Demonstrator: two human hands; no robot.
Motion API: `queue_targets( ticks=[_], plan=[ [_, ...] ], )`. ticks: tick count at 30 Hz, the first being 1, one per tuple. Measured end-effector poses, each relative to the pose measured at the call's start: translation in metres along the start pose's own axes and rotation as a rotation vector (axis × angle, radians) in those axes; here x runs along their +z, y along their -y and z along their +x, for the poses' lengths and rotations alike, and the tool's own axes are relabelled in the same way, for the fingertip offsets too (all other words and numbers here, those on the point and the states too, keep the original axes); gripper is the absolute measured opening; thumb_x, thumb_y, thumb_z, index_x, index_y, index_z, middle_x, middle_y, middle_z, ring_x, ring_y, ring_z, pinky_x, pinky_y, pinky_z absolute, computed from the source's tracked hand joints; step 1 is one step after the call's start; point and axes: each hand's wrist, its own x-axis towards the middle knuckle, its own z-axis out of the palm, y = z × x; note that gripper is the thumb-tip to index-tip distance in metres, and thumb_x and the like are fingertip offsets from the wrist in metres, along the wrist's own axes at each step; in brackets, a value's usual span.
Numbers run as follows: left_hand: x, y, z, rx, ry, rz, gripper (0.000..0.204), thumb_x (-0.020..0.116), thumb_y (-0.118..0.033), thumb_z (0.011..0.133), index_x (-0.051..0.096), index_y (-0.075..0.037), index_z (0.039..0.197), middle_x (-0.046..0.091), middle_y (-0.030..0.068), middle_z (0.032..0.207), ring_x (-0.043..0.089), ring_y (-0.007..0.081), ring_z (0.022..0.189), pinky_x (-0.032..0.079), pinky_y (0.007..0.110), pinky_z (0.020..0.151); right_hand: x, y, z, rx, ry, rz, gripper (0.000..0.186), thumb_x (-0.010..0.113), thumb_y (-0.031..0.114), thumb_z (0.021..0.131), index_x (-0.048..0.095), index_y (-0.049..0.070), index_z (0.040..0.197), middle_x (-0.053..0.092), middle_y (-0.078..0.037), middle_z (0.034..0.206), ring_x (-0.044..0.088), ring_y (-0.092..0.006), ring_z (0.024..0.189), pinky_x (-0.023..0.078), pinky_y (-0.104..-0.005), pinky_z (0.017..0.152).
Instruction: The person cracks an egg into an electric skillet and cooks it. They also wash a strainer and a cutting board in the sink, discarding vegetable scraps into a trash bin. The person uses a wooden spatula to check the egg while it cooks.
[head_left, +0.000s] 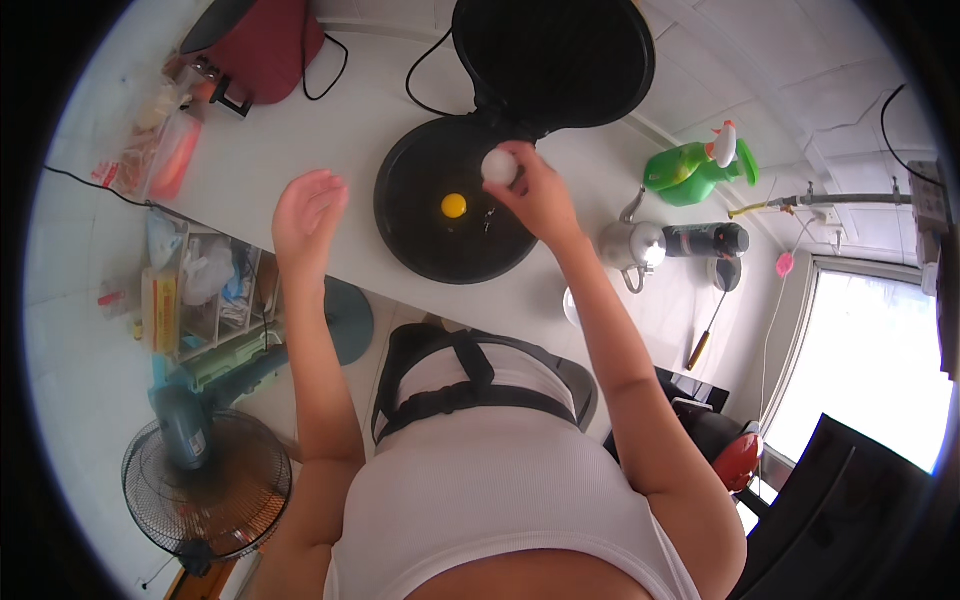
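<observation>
My right hand (535,195) is closed around a white egg (500,168), held over the right part of a round black electric griddle (440,250). I cannot make out whether its shell is whole or cracked. On the dark plate lies a raw egg yolk (454,206), with a few shiny wet spots to its right. The griddle's round lid (555,60) stands raised on its hinge behind the plate. To the left of the griddle, my left hand (310,215) hovers above the counter, holding nothing, its fingers loosely bent.
On the white counter (240,150), a dark red appliance (260,55) stands at the back left. A metal kettle (630,243), a dark bottle (700,241), a green spray bottle (690,172) and a ladle (712,325) are at the right. A fan (205,485) stands lower left.
</observation>
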Motion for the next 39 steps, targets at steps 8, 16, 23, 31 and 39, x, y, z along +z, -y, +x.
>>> queue_targets(
  ticks=[8,16,23,31,39],
  plan=[
    [0.022,-0.011,0.000,0.007,0.011,0.056,0.037,0.066,-0.002,0.083,0.054,-0.001,0.117,0.060,0.0091,0.107,0.058,0.0169,0.102,0.045,0.028,0.090,0.022,-0.032,-0.029,0.127,-0.044,-0.012,0.043,0.074,0.020,0.076,0.053,0.014,0.114,0.065,-0.009,0.095,0.065,-0.0266,0.080,0.051,-0.0364,0.068],
    [0.071,-0.046,0.031,0.176,0.138,0.265,0.033,0.052,-0.011,0.094,0.050,-0.001,0.125,0.061,0.0112,0.111,0.060,0.0199,0.102,0.045,0.032,0.091,0.017,-0.050,-0.048,0.249,-0.057,0.140,0.046,0.076,0.022,0.074,0.048,0.011,0.109,0.064,-0.011,0.083,0.065,-0.0277,0.075,0.050,-0.0369,0.066],
    [0.156,-0.085,0.090,0.636,0.371,0.419,0.062,0.025,-0.048,0.101,0.034,0.000,0.139,0.055,0.0186,0.126,0.053,0.0273,0.116,0.039,0.039,0.099,0.023,-0.062,-0.060,0.195,-0.193,0.460,0.045,0.075,0.013,0.071,0.045,0.008,0.104,0.061,-0.014,0.088,0.063,-0.0316,0.077,0.050,-0.0394,0.067],
    [0.271,-0.129,0.166,1.255,0.517,0.830,0.052,0.033,-0.035,0.102,0.032,-0.005,0.144,0.042,0.0155,0.142,0.038,0.0300,0.133,0.026,0.040,0.110,0.026,-0.060,-0.074,-0.072,-0.265,0.395,0.041,0.074,0.022,0.072,0.060,0.010,0.108,0.062,-0.009,0.092,0.062,-0.0281,0.079,0.051,-0.0377,0.068],
    [0.301,-0.122,0.203,1.182,0.531,0.943,0.044,0.035,-0.010,0.099,0.033,-0.006,0.143,0.043,0.0139,0.142,0.039,0.0276,0.133,0.030,0.037,0.107,0.018,-0.082,-0.077,-0.017,-0.339,0.498,0.040,0.073,0.016,0.071,0.053,0.007,0.103,0.056,-0.011,0.089,0.061,-0.0301,0.082,0.050,-0.0387,0.070]
  ],
)
